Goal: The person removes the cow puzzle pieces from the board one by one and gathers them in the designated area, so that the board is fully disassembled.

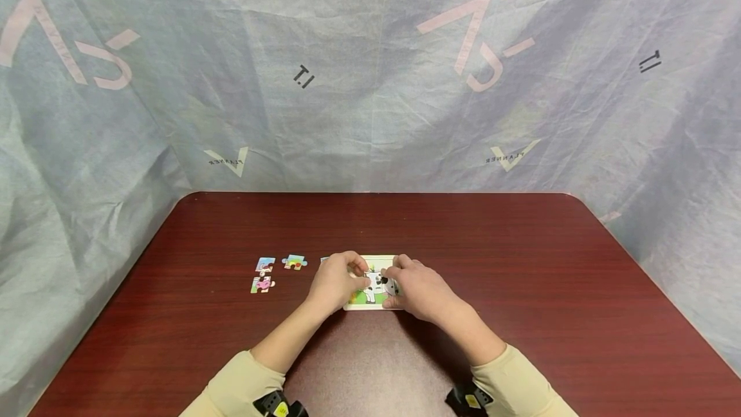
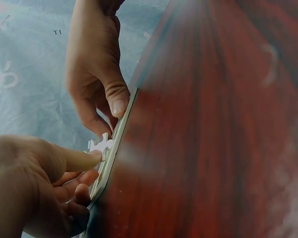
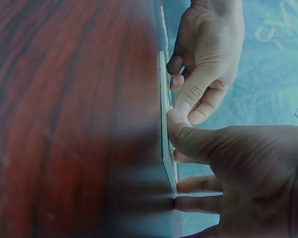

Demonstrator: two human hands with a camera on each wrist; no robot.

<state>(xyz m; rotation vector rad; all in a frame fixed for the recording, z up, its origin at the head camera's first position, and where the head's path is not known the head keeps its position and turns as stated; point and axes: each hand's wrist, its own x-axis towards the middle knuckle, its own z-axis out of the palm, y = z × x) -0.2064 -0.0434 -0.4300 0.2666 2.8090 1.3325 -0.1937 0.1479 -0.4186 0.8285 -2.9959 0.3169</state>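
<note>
Head cam first: looks to me like a jigsaw getting filled in, right at the fit-a-piece step. The puzzle board (image 1: 370, 307), cow picture showing, lies flat between the left hand (image 1: 332, 285) and the right hand (image 1: 422, 288), partly covered by both. Loose stuff is out to the left of the left hand: a pink piece (image 1: 263, 285), a blue-topped piece (image 1: 265, 263) just beyond it, a blue-and-green piece (image 1: 294, 262) nearer the hand, and a blue bit (image 1: 324, 259) mostly hidden behind that hand. All on a dark red table (image 1: 498, 230), with a grey curtain (image 1: 370, 95) beyond both hands.

Left wrist cam: the left hand's thumb and fingers are nearly together, and it seems to be pinching a white piece (image 2: 100, 144) at the thumb tip. It's tilted up off the board, so I'd guess the next move calls for lining up its knobs, laying it down and pressing it flat.

Right wrist cam: the right hand is half spread, thumb on the near rim, fingers over the right end, so I read that as steadying the board. Can't tell if it's got a piece too. Main snag imo: fingertips from both sides crowd the spot.
</note>
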